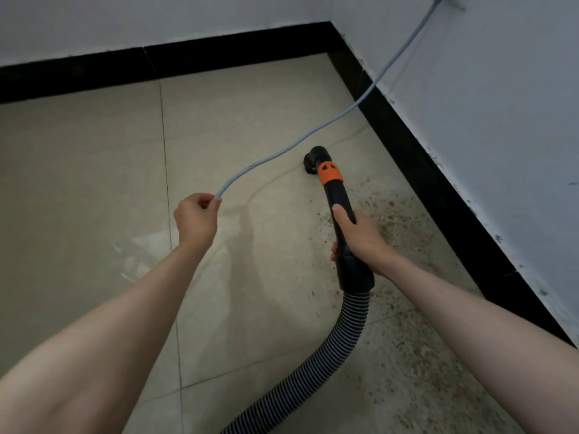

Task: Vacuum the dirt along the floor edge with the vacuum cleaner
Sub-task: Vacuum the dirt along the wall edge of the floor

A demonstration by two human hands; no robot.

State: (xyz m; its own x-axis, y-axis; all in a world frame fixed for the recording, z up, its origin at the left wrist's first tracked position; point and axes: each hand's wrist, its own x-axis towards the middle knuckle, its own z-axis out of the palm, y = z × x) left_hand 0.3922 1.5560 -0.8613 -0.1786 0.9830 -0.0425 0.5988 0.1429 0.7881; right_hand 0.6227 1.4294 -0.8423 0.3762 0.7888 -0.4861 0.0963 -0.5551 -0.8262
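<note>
One vacuum wand [341,220] in right hand [360,239] grip, one cable [313,136] pinched by left hand [195,219], dirt [394,220] scattered

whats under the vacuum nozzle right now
The nozzle sits on pale floor tile, beside the dirt rather than over it. The patch directly beneath its mouth is covered, so any dirt there can't be seen.

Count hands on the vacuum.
1. The right hand grips the vacuum wand. The left hand pinches the grey cable instead, off to the left.
</note>
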